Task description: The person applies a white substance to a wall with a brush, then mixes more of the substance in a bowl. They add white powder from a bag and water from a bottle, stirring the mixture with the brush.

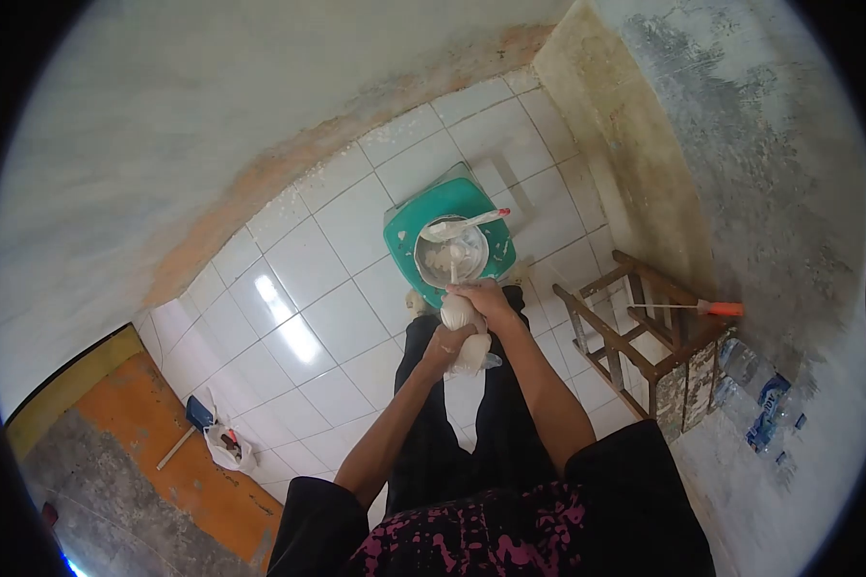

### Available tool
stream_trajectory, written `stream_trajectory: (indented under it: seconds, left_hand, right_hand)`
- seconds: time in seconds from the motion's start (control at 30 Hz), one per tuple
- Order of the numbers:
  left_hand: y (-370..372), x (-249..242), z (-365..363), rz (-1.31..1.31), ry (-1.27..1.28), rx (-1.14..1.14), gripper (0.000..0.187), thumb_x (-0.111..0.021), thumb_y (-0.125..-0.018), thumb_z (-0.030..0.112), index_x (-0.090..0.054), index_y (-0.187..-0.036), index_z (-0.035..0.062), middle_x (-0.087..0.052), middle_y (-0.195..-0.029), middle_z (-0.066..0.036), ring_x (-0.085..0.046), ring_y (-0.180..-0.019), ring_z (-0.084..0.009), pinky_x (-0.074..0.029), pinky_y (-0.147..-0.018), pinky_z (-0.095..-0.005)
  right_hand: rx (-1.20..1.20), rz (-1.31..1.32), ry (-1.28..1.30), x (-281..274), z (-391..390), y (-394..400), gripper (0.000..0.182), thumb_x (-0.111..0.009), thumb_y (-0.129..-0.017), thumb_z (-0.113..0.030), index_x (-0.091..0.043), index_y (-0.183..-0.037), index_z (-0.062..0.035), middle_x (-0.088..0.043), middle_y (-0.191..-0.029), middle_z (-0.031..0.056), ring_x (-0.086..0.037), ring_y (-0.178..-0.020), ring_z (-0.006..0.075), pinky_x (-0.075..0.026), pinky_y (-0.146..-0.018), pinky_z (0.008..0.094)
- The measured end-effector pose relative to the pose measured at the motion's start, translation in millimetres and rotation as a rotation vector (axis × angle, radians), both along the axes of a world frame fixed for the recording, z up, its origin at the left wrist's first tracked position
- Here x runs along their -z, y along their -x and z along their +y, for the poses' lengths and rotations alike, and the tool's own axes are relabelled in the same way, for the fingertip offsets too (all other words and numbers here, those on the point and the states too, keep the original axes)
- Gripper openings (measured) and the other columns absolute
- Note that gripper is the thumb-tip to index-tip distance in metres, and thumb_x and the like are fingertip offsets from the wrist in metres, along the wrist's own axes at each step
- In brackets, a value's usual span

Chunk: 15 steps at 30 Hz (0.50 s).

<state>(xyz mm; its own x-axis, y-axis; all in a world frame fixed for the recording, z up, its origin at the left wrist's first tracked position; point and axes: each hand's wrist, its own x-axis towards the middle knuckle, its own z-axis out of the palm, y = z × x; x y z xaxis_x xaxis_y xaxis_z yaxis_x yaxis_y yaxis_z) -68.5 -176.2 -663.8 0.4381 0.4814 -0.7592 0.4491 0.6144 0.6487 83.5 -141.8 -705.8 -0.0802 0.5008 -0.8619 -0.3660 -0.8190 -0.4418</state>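
Observation:
Both my hands are closed round a plastic bag (459, 313) filled with a pale, putty-like paste. My left hand (446, 348) grips it lower down, and its loose end hangs below, between my legs. Nearer the bag's top, my right hand (486, 299) is wrapped round its narrow neck. A pale strand shows between the neck and a bucket (420, 264) with whitish paste inside. Across the bucket's far rim lies a paste-smeared spatula (464, 225) with a red handle end. The bucket stands on a green plastic stool (406, 227) in front of my feet.
At the right, a worn wooden stool (656, 370) has an orange-handled screwdriver-like tool (722, 308) over it. Plastic bottles (768, 413) are by the right wall. A white bag (229, 450) with things in it sits at lower left near an orange panel (178, 433). White tiles (342, 240) cover the floor.

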Motion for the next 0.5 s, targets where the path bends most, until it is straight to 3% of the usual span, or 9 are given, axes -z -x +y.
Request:
stream_trajectory:
  seconds: [0.03,0.07,0.17,0.23,0.33,0.43,0.5]
  left_hand:
    - [2,2,-1,-0.046,-0.287,0.183,0.014,-0.06,-0.086,0.014,-0.069,-0.097,0.0121,-0.067,-0.086,-0.012,-0.069,-0.075,-0.0223,-0.055,-0.065,-0.0329]
    - [3,4,-3,-0.045,-0.286,0.183,0.014,-0.06,-0.086,0.014,-0.069,-0.097,0.0121,-0.067,-0.086,-0.012,-0.069,-0.075,-0.0223,-0.055,-0.065,-0.0329]
    - [-1,-3,1,-0.038,-0.141,0.078,0.015,-0.06,-0.086,0.014,-0.069,-0.099,0.0123,-0.068,-0.086,-0.013,-0.069,-0.074,-0.0236,-0.056,-0.066,-0.033]
    - [-3,-11,7,-0.054,0.103,-0.082,0.016,-0.059,-0.087,0.016,-0.069,-0.099,0.0117,-0.068,-0.087,-0.015,-0.069,-0.074,-0.0243,-0.056,-0.066,-0.0332]
    - [0,-5,5,-0.086,-0.113,0.036,0.017,-0.057,-0.089,0.019,-0.069,-0.098,0.0108,-0.068,-0.087,-0.015,-0.069,-0.074,-0.0237,-0.055,-0.066,-0.0332]
    - [-2,-10,10,-0.044,0.071,-0.009,0.019,-0.055,-0.09,0.022,-0.069,-0.096,0.0103,-0.068,-0.088,-0.015,-0.069,-0.074,-0.0238,-0.055,-0.066,-0.0332]
    - [-1,-9,10,-0.038,0.063,0.004,0.019,-0.055,-0.09,0.022,-0.069,-0.096,0.0104,-0.068,-0.088,-0.015,-0.069,-0.074,-0.0239,-0.055,-0.066,-0.0333]
  right_hand:
    - [-0.001,0.002,0.0,-4,3,0,0.029,-0.073,-0.085,-0.01,-0.066,-0.107,0.0088,-0.071,-0.096,0.015,-0.069,-0.08,0.0185,-0.056,-0.07,0.0294]
    - [0.02,0.009,-0.013,-9,5,0,0.03,-0.074,-0.085,-0.009,-0.067,-0.108,0.009,-0.071,-0.096,0.0148,-0.069,-0.08,0.0186,-0.056,-0.07,0.0297]
    - [0.04,-0.015,-0.031,-14,9,-1,0.031,-0.074,-0.084,-0.009,-0.067,-0.108,0.0094,-0.072,-0.096,0.0149,-0.069,-0.08,0.019,-0.056,-0.071,0.03]
    - [0.039,-0.042,-0.036,-13,10,-2,0.031,-0.075,-0.084,-0.009,-0.068,-0.107,0.0095,-0.072,-0.095,0.0151,-0.069,-0.081,0.0192,-0.056,-0.071,0.0301]
    - [0.099,0.022,-0.056,-10,12,-3,0.031,-0.076,-0.082,-0.009,-0.069,-0.106,0.0088,-0.072,-0.096,0.0148,-0.069,-0.081,0.0192,-0.056,-0.072,0.03]
    - [0.092,0.013,-0.024,-13,15,-5,0.031,-0.076,-0.081,-0.009,-0.07,-0.106,0.0077,-0.072,-0.097,0.0139,-0.069,-0.081,0.0193,-0.056,-0.074,0.0299]
    - [0.107,-0.059,-0.022,-18,19,-3,0.024,-0.076,-0.079,-0.004,-0.071,-0.099,0.0088,-0.072,-0.089,0.0138,-0.068,-0.075,0.0202,-0.055,-0.068,0.0314]
